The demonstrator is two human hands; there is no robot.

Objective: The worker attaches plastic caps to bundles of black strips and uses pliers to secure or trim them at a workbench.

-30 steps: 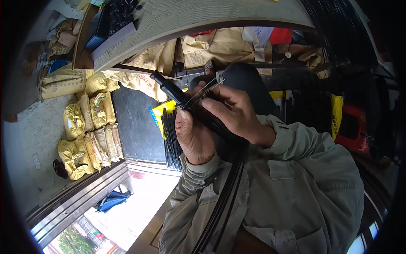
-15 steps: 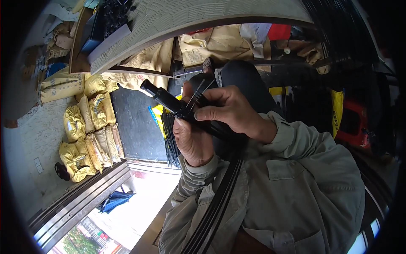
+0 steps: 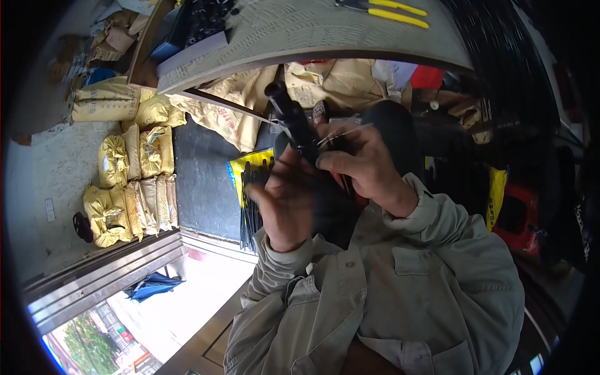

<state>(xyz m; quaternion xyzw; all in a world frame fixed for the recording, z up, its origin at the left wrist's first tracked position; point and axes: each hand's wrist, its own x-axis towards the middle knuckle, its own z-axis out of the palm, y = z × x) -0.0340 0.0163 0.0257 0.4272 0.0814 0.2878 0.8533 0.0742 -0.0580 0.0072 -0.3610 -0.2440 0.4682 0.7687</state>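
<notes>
My right hand pinches a black stepped tube near its lower end, its thumb lying across. The tube tilts up and left, with a wider hollow mouth at the top. Thin light-coloured strips stick out between the right fingers; their kind is too blurred to make out. My left hand is just below and left of the tube, smeared by motion, its thumb spread away from the fingers. Its fingertips are close to the tube's lower part; whether they touch it cannot be told.
Yellow-handled pliers lie on the pale patterned worktop beyond my knees. A bundle of thin black rods rests beside a yellow bag left of me. Stacked yellow sacks line the left wall. A red container stands at right.
The tube has swung more upright and shifted right with my right hand. My left hand has dropped away from it, fingers spreading. Long black strands across my front are out of sight. Pliers came into view.
</notes>
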